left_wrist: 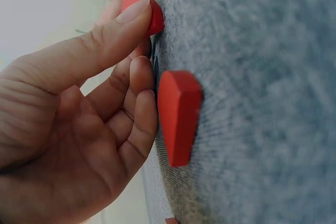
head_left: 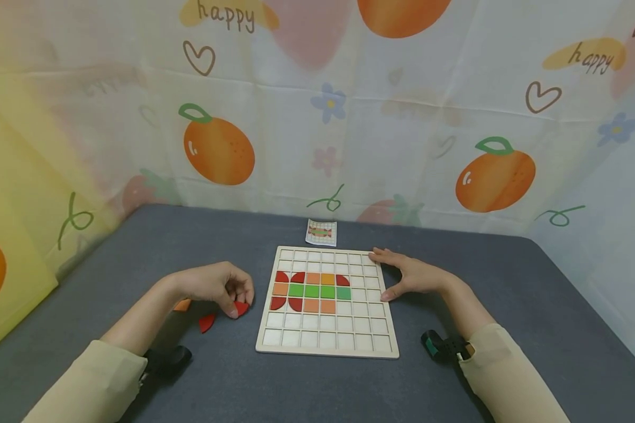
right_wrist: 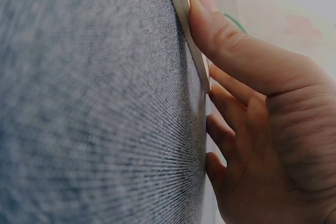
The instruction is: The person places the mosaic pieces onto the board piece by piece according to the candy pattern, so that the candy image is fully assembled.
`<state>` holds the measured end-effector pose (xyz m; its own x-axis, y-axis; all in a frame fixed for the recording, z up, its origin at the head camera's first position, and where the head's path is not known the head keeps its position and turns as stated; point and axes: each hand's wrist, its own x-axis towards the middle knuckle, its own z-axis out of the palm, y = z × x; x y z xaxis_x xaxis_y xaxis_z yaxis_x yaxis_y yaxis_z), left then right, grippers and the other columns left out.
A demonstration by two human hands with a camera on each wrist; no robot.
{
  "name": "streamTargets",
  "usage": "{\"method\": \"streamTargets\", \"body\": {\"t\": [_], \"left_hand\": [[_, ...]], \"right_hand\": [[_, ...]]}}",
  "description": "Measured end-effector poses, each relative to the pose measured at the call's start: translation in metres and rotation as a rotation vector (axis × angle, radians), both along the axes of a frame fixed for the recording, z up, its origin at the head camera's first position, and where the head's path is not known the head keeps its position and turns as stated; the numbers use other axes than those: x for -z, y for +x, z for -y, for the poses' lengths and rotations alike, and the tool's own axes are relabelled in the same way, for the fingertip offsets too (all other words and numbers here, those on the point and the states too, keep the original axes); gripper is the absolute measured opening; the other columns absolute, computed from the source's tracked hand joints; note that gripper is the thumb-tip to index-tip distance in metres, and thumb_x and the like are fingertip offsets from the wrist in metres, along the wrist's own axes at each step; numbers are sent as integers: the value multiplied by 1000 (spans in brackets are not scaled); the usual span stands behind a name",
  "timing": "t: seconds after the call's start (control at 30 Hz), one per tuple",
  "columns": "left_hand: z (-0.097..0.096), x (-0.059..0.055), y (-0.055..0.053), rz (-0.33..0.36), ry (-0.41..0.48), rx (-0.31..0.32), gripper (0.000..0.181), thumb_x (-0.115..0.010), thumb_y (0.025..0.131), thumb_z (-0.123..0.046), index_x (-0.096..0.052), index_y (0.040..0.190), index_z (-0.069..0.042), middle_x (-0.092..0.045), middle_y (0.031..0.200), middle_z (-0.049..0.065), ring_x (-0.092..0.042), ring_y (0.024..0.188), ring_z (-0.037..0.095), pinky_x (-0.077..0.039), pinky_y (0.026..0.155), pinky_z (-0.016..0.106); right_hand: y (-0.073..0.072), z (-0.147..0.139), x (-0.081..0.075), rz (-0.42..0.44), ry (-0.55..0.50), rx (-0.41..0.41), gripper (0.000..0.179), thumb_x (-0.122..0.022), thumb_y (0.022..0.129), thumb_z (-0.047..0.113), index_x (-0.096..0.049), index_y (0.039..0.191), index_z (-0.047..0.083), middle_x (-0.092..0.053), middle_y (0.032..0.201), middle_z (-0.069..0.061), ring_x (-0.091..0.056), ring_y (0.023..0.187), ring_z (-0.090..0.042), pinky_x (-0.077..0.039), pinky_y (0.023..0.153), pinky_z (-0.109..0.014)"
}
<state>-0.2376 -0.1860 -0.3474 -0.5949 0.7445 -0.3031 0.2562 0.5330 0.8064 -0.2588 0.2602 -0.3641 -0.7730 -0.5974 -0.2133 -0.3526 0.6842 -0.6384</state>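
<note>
Between thumb and fingers my left hand (head_left: 214, 284) pinches a red quarter-round tile (head_left: 241, 308), low over the table just left of the board. In the left wrist view that red tile (left_wrist: 156, 20) shows past the thumb tip. A second red tile (left_wrist: 178, 116) lies on the table below this hand, and an orange tile (head_left: 182, 305) lies partly hidden beyond the wrist. The wooden grid board (head_left: 328, 353) carries red, orange, green and teal tiles in three rows. My right hand (head_left: 414, 274) rests at its right edge, thumb on the side and fingertips at the far corner.
A small pattern card (head_left: 321, 233) lies behind the board, showing a similar coloured shape on a grid. The dark grey table (head_left: 328, 390) ends at a printed fabric curtain (head_left: 391, 135) at the back. Dark bands with cameras sit on both wrists.
</note>
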Motion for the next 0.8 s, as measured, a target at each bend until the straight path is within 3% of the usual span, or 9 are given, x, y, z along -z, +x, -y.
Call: {"method": "streamTargets", "body": {"t": [0.2, 0.37, 0.67, 0.8], "left_hand": [[0, 2, -1, -26, 18, -54, 19, -79, 78, -4, -67, 91, 4, -59, 76, -3, -55, 70, 8, -50, 65, 22], [-3, 1, -1, -75, 10, -83, 16, -78, 81, -8, -66, 90, 0, -61, 77, 0, -53, 68, 9, -48, 67, 24], [-19, -4, 1, -192, 29, -199, 12, -77, 83, -12, -69, 90, -8, -67, 84, 2, -58, 75, 16, -50, 71, 29], [-29, -4, 2, -224, 44, -210, 11, -78, 83, -12, -69, 89, -9, -69, 84, 1, -59, 75, 16, -49, 70, 29]], "right_hand": [[0, 1, 0, 1, 0, -2, 102, -83, 78, 37, -24, 158, 11, -7, 168, -15, 3, 155, -42, -4, 118, -70], [1, 1, 0, -1, 4, -4, 102, -82, 78, 37, -23, 158, 11, -6, 168, -15, 3, 155, -42, -5, 118, -70], [1, 0, -1, -1, 11, 1, 103, -82, 78, 38, -23, 158, 11, -6, 168, -15, 2, 155, -42, -5, 118, -70], [1, 0, -1, 0, 7, -2, 102, -82, 78, 37, -23, 158, 11, -6, 168, -15, 2, 155, -42, -5, 118, -71]]}}
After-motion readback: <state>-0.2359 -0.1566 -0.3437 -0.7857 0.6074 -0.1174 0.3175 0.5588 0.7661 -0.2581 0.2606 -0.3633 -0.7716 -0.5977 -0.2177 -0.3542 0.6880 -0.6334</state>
